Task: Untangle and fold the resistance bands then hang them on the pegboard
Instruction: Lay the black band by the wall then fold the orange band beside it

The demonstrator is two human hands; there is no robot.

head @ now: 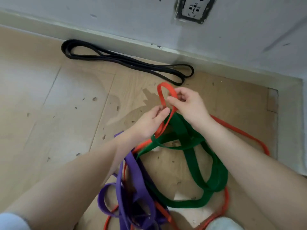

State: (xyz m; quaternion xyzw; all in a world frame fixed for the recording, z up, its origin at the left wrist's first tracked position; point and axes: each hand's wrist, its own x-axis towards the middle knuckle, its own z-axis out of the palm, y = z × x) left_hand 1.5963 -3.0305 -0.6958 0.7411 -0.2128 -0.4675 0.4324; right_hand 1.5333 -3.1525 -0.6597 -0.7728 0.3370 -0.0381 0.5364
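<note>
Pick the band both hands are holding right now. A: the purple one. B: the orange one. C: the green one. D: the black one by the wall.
B: the left hand and the right hand both pinch the raised loop of the orange band.

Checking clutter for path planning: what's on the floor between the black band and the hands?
Head view: only bare wood floor, scuffed and stained, between the black band and the hands. The red band loop they hold stops short of the black one.
</note>
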